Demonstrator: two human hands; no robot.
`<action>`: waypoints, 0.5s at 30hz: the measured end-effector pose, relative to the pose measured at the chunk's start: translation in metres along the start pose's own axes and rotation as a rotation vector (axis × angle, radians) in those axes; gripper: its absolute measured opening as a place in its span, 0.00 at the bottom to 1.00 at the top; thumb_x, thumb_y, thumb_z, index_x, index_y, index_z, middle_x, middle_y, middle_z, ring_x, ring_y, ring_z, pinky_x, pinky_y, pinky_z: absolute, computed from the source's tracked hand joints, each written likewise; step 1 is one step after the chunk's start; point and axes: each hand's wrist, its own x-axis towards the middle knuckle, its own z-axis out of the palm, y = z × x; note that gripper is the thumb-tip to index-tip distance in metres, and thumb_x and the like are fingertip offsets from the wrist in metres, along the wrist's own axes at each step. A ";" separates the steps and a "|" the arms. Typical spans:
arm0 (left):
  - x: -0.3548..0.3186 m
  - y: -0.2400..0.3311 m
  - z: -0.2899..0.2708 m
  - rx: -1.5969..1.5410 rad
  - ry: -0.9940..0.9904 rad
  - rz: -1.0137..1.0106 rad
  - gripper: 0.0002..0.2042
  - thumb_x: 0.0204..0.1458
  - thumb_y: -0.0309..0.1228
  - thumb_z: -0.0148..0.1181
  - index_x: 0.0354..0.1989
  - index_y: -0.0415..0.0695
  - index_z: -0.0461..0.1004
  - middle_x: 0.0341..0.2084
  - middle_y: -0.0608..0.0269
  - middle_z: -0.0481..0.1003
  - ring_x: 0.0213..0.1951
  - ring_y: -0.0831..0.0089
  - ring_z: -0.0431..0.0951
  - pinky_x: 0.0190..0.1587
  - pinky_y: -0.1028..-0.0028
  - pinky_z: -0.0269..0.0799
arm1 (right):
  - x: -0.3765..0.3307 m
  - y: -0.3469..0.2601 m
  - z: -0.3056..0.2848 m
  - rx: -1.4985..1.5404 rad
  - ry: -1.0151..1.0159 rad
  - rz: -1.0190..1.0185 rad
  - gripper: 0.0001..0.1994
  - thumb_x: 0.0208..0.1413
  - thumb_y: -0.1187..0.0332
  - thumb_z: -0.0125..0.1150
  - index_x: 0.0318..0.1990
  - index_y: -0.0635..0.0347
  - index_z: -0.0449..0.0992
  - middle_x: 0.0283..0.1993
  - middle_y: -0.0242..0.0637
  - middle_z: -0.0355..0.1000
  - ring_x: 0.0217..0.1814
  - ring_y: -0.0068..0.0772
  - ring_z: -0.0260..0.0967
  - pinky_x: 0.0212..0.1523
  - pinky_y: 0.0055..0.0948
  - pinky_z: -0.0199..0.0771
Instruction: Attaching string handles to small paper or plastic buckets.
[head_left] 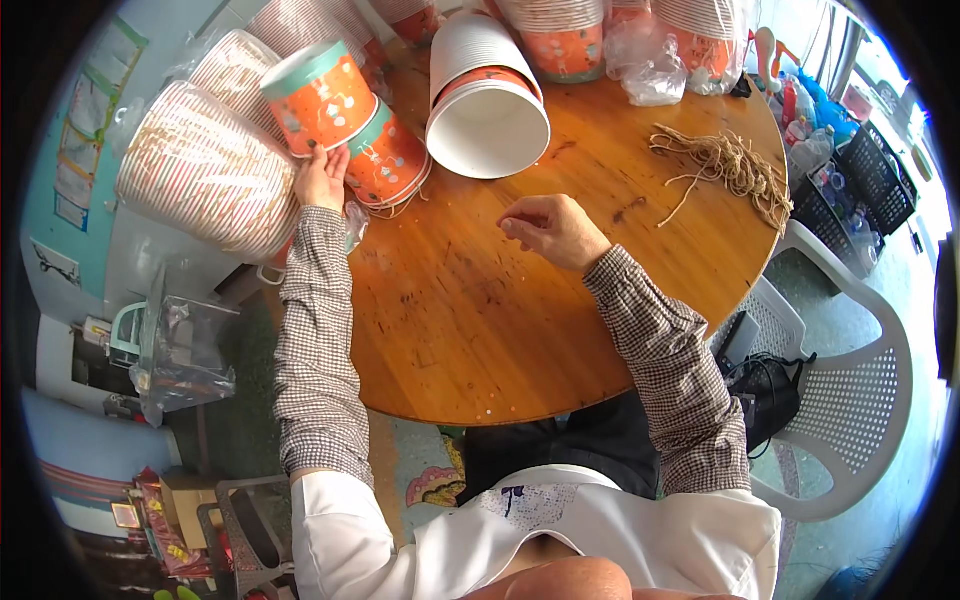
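We sit at a round wooden table [480, 330], and everything here is placed from it. At its far left edge our left hand [321, 178] grips the lower rim of an orange paper tub [322, 97], fingers curled on it; the tub lies tilted, its teal-banded top towards the upper left. A second orange tub [388, 160] lies just beside it, touching. Past the table's left edge, striped sleeves of stacked cups [205, 175] crowd close against that hand. Towards the far middle a white stack of tubs [487, 95] lies on its side, open mouth facing us. Our right hand [552, 230] hovers over the table's centre, fingers pinched shut, holding nothing we can make out. A tangle of twine [725, 165] rests at the right side. A white plastic chair [850, 400] stands beyond the right edge.
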 end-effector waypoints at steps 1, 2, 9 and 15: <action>-0.003 0.000 0.009 0.013 -0.073 0.067 0.10 0.60 0.27 0.52 0.45 0.33 0.65 0.39 0.54 0.72 0.45 0.57 0.76 0.53 0.61 0.76 | -0.001 0.001 -0.001 -0.012 0.008 -0.006 0.12 0.57 0.66 0.58 0.40 0.67 0.77 0.30 0.39 0.76 0.31 0.26 0.74 0.36 0.27 0.74; 0.002 0.007 0.007 -0.003 -0.104 0.052 0.11 0.60 0.26 0.52 0.47 0.32 0.65 0.43 0.51 0.73 0.45 0.57 0.76 0.53 0.62 0.76 | 0.000 -0.002 0.001 -0.006 -0.003 -0.014 0.12 0.57 0.66 0.58 0.40 0.67 0.77 0.30 0.39 0.76 0.31 0.26 0.74 0.36 0.27 0.74; -0.013 -0.031 0.008 0.098 0.008 -0.094 0.12 0.58 0.24 0.55 0.47 0.32 0.67 0.43 0.54 0.72 0.45 0.61 0.75 0.51 0.60 0.76 | 0.000 0.000 0.002 -0.023 0.022 -0.014 0.11 0.56 0.67 0.57 0.39 0.67 0.77 0.30 0.40 0.77 0.30 0.28 0.75 0.36 0.29 0.75; 0.003 -0.022 -0.037 -0.132 0.143 -0.077 0.11 0.59 0.25 0.52 0.48 0.36 0.68 0.43 0.56 0.75 0.47 0.61 0.76 0.52 0.67 0.77 | 0.001 0.001 0.006 -0.065 0.025 -0.023 0.10 0.55 0.67 0.58 0.39 0.66 0.78 0.30 0.41 0.78 0.31 0.31 0.76 0.36 0.30 0.75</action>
